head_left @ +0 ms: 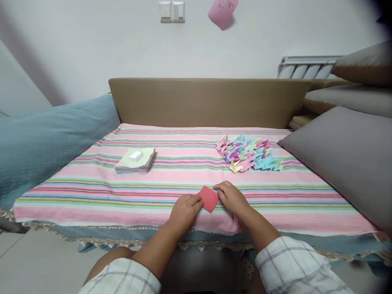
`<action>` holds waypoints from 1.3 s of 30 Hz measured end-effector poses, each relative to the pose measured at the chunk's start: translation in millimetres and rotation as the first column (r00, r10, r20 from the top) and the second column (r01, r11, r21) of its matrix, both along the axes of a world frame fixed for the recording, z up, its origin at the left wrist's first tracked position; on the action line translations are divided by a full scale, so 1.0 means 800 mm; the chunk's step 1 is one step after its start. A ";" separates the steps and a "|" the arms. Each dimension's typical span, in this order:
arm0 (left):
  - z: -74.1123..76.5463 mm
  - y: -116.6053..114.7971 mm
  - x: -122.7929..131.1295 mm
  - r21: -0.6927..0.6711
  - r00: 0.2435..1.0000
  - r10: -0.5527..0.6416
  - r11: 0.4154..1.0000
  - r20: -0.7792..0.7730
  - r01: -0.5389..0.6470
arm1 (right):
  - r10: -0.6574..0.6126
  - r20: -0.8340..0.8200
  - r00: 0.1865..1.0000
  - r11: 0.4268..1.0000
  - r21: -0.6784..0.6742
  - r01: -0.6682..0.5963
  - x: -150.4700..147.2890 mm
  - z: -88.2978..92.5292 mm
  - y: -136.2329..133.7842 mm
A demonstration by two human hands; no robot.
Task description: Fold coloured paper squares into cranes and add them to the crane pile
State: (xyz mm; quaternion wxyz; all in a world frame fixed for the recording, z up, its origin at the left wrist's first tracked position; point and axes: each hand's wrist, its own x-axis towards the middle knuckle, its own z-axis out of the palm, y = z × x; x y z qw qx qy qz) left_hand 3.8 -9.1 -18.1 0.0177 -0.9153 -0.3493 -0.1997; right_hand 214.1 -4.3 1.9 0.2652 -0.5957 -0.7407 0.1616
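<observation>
A small red square of folded paper (209, 199) lies on the striped cloth near the front edge, turned so that a corner points away from me. My left hand (187, 209) has its fingers closed on the paper's left corner. On the other side, my right hand (230, 197) pinches the right corner between thumb and fingers. Beyond my right hand sits a cluster of folded paper cranes (245, 153) in pink, blue, purple, green and yellow. To the left is a stack of square paper sheets (134, 162) with a small white block (136, 156) on top.
The striped cloth (92, 183) covers a sofa seat with a brown backrest (208, 102). A blue-covered armrest (58, 134) bounds the left side. Grey cushions (343, 151) pile up at the right. A pink note (223, 13) and light switches (172, 12) are on the wall.
</observation>
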 end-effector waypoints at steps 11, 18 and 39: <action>-0.008 0.004 -0.004 -0.026 0.998 0.031 0.999 0.058 -0.029 | 0.055 -0.249 0.967 0.992 -0.096 -0.081 0.014 0.004 0.000; -0.015 0.009 -0.005 0.115 0.985 -0.060 0.992 0.160 0.041 | 0.065 -0.465 0.883 0.958 -0.217 -0.185 0.002 -0.002 -0.001; -0.007 0.010 -0.003 -0.032 0.979 -0.006 0.999 0.206 0.013 | 0.101 0.087 0.991 0.994 0.043 -0.105 -0.018 -0.013 -0.002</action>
